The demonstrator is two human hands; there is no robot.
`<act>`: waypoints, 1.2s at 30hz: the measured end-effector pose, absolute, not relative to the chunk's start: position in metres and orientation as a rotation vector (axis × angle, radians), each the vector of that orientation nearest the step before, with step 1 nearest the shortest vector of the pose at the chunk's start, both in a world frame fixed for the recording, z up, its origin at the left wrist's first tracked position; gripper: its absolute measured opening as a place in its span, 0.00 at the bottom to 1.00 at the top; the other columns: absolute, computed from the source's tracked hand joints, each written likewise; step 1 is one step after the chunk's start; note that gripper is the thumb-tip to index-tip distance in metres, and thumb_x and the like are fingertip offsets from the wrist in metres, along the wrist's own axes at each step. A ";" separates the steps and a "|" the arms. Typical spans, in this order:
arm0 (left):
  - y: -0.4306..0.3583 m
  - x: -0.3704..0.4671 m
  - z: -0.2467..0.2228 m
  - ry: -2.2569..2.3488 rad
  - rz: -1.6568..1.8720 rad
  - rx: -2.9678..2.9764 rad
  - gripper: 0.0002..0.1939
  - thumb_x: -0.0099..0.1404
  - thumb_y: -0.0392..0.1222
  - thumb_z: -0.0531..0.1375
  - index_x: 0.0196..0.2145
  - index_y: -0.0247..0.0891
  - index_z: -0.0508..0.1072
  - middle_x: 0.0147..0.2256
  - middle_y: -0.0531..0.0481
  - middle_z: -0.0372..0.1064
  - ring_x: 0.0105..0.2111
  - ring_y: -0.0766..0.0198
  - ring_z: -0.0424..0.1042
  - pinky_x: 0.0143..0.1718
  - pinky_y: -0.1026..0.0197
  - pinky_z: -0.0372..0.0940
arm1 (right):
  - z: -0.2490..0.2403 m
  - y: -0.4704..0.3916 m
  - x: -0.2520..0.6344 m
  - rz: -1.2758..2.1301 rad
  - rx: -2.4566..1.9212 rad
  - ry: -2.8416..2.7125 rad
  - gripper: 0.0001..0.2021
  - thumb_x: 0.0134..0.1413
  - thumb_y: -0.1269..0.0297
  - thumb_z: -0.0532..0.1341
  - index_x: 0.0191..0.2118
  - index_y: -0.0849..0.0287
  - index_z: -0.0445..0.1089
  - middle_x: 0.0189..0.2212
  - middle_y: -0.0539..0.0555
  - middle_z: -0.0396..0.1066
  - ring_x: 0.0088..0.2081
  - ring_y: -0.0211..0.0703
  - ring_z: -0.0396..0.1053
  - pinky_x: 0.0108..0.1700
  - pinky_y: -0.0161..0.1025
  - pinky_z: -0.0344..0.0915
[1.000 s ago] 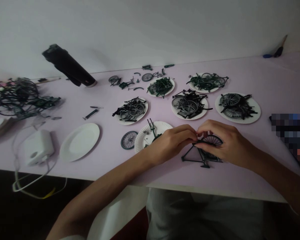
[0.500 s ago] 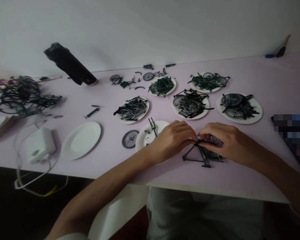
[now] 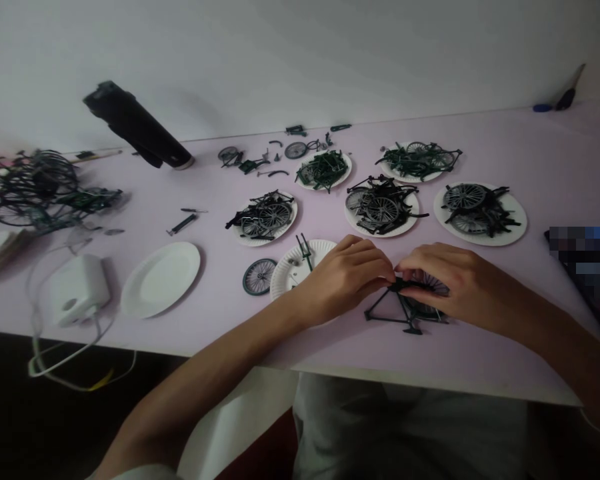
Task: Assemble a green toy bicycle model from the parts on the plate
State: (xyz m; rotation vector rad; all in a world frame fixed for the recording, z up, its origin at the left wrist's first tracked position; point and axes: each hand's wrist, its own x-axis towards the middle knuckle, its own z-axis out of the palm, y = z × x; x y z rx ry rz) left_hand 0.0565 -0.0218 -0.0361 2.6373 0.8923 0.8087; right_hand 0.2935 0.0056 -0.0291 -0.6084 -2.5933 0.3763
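Note:
A dark green toy bicycle frame (image 3: 386,316) with a spoked wheel at its right end lies near the table's front edge. My right hand (image 3: 443,283) is closed over the wheel end, thumb and fingers pinching the frame. From the other side my left hand (image 3: 353,277) pinches at the same joint; whatever small piece is between its fingertips is hidden. Under my left wrist sits a paper plate (image 3: 280,275) with a dark fork piece (image 3: 304,252) and small bits. Against that plate's left rim lies a loose wheel (image 3: 259,276).
Several paper plates behind my hands hold piles of bicycle parts (image 3: 380,207). At left are assembled toy bicycles (image 3: 35,190), a bare white plate (image 3: 163,280), a white adapter (image 3: 83,287) with cables, and a leaning black cylinder (image 3: 140,127). A dark screen (image 3: 580,287) lies at right.
Both hands stay at the same joint of the frame, with only slight finger movement. The whole view has shifted a little.

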 end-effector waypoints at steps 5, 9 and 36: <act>-0.022 0.057 -0.036 0.905 0.798 2.659 0.05 0.73 0.36 0.57 0.39 0.37 0.72 0.41 0.48 0.76 0.42 0.63 0.73 0.48 0.56 0.62 | -0.030 0.005 0.295 0.368 -0.622 -2.593 0.05 0.63 0.67 0.62 0.44 0.59 0.69 0.39 0.55 0.75 0.39 0.45 0.74 0.41 0.40 0.66; -0.022 0.056 -0.035 0.880 0.763 2.698 0.05 0.73 0.36 0.57 0.40 0.38 0.73 0.41 0.49 0.77 0.43 0.63 0.73 0.49 0.56 0.61 | -0.029 0.004 0.294 0.381 -0.629 -2.600 0.04 0.63 0.67 0.62 0.43 0.59 0.69 0.37 0.55 0.75 0.38 0.45 0.73 0.40 0.41 0.66; -0.024 0.051 -0.024 0.771 0.534 2.952 0.11 0.75 0.32 0.53 0.43 0.40 0.74 0.44 0.51 0.78 0.46 0.61 0.72 0.60 0.47 0.52 | -0.029 0.005 0.293 0.505 -0.755 -2.614 0.07 0.62 0.68 0.61 0.45 0.56 0.69 0.40 0.54 0.76 0.39 0.46 0.75 0.40 0.41 0.68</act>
